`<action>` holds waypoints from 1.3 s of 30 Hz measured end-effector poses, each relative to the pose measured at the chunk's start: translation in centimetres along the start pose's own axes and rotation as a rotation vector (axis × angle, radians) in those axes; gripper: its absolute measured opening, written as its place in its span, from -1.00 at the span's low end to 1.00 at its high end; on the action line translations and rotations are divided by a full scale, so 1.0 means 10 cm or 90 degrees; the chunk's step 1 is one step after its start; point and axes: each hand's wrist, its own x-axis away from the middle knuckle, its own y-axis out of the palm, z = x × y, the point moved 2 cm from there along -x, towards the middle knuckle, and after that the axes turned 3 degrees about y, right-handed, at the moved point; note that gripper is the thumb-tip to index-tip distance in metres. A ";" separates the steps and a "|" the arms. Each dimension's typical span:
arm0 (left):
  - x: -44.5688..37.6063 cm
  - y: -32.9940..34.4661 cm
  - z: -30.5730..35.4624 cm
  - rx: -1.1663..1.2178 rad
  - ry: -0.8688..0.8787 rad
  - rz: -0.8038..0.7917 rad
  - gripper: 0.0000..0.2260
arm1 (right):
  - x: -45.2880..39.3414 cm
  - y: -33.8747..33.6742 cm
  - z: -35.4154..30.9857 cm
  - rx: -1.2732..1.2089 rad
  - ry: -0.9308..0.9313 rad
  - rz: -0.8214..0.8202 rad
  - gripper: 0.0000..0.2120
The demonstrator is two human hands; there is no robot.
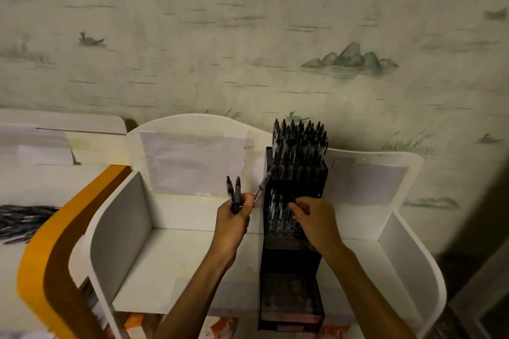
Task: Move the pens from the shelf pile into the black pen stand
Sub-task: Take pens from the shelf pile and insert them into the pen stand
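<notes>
The black pen stand (292, 253) is a tall stepped rack on the white shelf, against the wall. Its top tier is packed with several dark pens (300, 143) standing upright, and a lower tier also holds pens. My left hand (234, 217) grips three dark pens (234, 190); two point up and one slants right toward the stand. My right hand (314, 217) rests on the stand's middle tier with its fingers curled among the pens there; whether it pinches one I cannot tell. The pen pile (22, 217) lies on a surface at the far left.
The white shelf (181, 256) has curved side walls and a back panel with taped paper. An orange and brown curved panel (55, 242) stands between the shelf and the pile. Patterned wallpaper is behind. Orange boxes (220, 325) show below the shelf.
</notes>
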 end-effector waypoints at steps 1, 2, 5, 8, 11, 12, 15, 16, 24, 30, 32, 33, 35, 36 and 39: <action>0.00 0.00 0.00 0.008 -0.005 -0.003 -0.79 | 0.00 -0.01 0.00 -0.002 0.003 -0.004 -0.85; 0.00 0.00 0.00 0.017 -0.011 -0.007 -0.80 | 0.00 -0.01 0.00 -0.004 0.006 -0.009 -0.85; 0.00 0.01 0.00 0.038 -0.020 -0.010 -0.82 | 0.00 -0.04 0.00 0.004 0.025 -0.032 -0.85; 0.02 0.02 0.01 0.046 -0.019 -0.011 -0.83 | -0.01 -0.11 -0.01 -0.024 0.051 -0.033 -0.89; 0.03 0.03 0.04 0.036 -0.009 -0.015 -0.83 | -0.03 -0.24 -0.10 -0.031 0.016 0.023 -0.95; 0.04 0.04 0.05 0.031 -0.007 -0.016 -0.84 | -0.03 -0.29 -0.16 -0.020 -0.019 0.052 -0.95; 0.04 0.08 0.11 0.021 0.001 -0.016 -0.88 | -0.05 -0.42 -0.34 -0.040 -0.118 0.112 -0.94; 0.04 0.09 0.13 0.016 0.007 -0.016 -0.90 | -0.07 -0.45 -0.40 -0.041 -0.152 0.120 -0.92; 0.02 0.16 0.25 -0.008 0.057 -0.018 -0.94 | -0.10 -0.30 -0.61 0.055 -0.290 -0.004 -0.81; -0.01 0.12 0.23 -0.017 0.077 -0.027 -0.85 | -0.07 -0.23 -0.52 0.112 -0.253 -0.065 -0.80; -0.02 0.12 0.22 -0.028 0.084 -0.031 -0.85 | -0.06 -0.21 -0.50 0.134 -0.240 -0.081 -0.79; -0.03 0.12 0.22 -0.035 0.086 -0.033 -0.85 | -0.06 -0.21 -0.49 0.138 -0.234 -0.088 -0.80; -0.02 0.12 0.21 -0.035 0.083 -0.030 -0.86 | -0.06 -0.22 -0.45 0.130 -0.221 -0.092 -0.82; -0.02 0.12 0.21 -0.037 0.074 -0.023 -0.85 | -0.06 -0.24 -0.42 0.118 -0.207 -0.087 -0.85; -0.04 0.05 0.16 -0.053 0.025 0.001 -0.84 | -0.08 -0.32 -0.28 0.071 -0.144 -0.046 -0.91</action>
